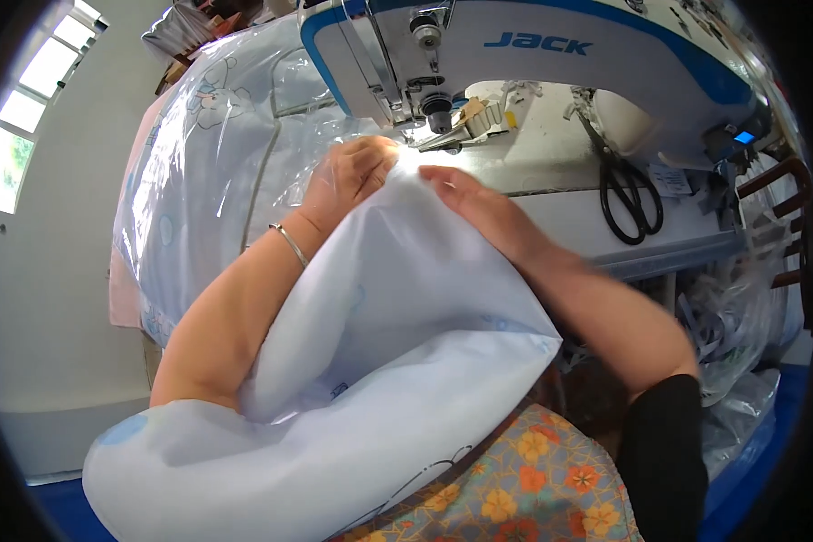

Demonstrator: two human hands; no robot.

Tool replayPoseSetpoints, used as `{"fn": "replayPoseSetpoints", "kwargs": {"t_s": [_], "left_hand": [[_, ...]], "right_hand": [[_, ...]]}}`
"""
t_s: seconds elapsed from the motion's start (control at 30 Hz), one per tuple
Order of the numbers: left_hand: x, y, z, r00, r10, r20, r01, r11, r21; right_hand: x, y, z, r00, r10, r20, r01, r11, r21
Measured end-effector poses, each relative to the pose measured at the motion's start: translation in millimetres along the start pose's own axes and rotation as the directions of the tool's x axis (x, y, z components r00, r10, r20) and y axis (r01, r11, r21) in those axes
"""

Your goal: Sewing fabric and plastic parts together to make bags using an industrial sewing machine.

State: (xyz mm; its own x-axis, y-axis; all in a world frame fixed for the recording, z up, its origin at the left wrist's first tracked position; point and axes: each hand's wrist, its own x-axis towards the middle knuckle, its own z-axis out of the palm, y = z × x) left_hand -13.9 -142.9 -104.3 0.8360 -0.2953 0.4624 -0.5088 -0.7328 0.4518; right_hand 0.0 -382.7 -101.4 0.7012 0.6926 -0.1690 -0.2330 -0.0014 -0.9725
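A large pale white cloth [443, 271] with light blue prints hangs in folds from the sewing machine [438, 68] down over my lap. Its upper end narrows to a brightly lit edge close to the needle area. My left hand [357, 176], with a bangle on the wrist, is closed on that edge, fingers curled just left of the presser foot. My right hand [479, 203] pinches the same edge from the right, its fingertips close to the machine bed [533, 163]. Glare hides where the cloth meets the needle. The lower folds cover part of my left forearm.
Black-handled scissors [630, 194] lie on the right of the table. Clear plastic covers printed fabric [194, 172] spread at the left. Small metal attachments [465, 126] sit behind the needle. Crumpled clear plastic [736, 325] hangs at the right, below the table edge.
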Motion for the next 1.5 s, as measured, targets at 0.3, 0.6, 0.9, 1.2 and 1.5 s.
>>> {"fn": "replayPoseSetpoints", "kwargs": {"t_s": [0.3,0.6,0.9,1.2,1.5], "left_hand": [[3.9,17.7,2.8,0.992,0.098,0.080,-0.116,0.958,0.263],[14.7,23.0,-7.9,0.967,0.134,0.218,-0.210,0.903,0.375],[24.0,11.7,-13.6,0.957,0.172,0.235,-0.260,0.867,0.425],[41.9,44.8,-24.2,0.926,-0.202,0.320,-0.065,0.748,0.661],[8.7,37.8,12.0,0.980,-0.188,0.071,0.091,0.732,0.675]], "right_hand": [[5.2,-32.9,-25.2,0.936,-0.092,0.341,0.351,0.145,-0.925],[0.4,-7.0,-14.1,0.912,-0.309,0.270,0.318,0.117,-0.941],[11.7,-9.8,-5.8,0.900,-0.377,0.219,0.290,0.142,-0.947],[29.9,5.7,34.0,0.897,-0.439,0.055,0.132,0.148,-0.980],[31.8,-2.8,-15.6,0.941,-0.336,0.037,0.247,0.609,-0.754]]}}
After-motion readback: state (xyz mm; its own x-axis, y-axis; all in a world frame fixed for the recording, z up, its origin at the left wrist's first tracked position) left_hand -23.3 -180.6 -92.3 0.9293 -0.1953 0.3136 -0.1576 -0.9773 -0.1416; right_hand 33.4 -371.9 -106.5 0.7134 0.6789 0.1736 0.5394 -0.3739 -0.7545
